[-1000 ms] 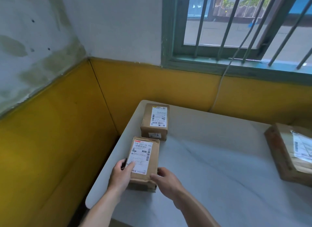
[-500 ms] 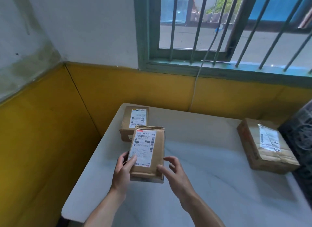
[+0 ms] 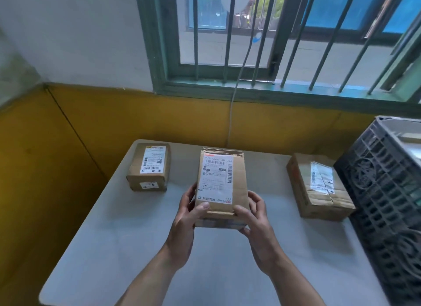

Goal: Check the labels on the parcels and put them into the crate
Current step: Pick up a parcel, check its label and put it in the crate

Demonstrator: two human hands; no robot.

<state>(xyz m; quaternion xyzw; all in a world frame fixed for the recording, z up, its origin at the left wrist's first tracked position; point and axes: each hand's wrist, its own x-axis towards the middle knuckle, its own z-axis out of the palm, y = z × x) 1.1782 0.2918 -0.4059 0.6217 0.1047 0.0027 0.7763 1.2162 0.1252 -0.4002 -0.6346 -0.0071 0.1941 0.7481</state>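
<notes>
A brown cardboard parcel (image 3: pixel 239 182) with a white barcode label facing me is lifted above the table, tilted up. My left hand (image 3: pixel 186 216) grips its lower left corner and my right hand (image 3: pixel 255 216) grips its lower right corner, thumbs on the front. A second labelled parcel (image 3: pixel 149 166) lies at the table's far left. A third, crumpled parcel (image 3: pixel 319 187) lies at the right, beside the dark grey plastic crate (image 3: pixel 387 191).
The white table (image 3: pixel 127 248) stands in a corner against yellow-and-white walls. A barred window (image 3: pixel 273 39) is above it, with a grey cable (image 3: pixel 232 114) hanging down behind the table. The crate takes up the table's right edge.
The parcel has been lifted off the table's left side and carried to the middle. My right hand, apart from it half a second ago, now grips it. The crate has come into view.
</notes>
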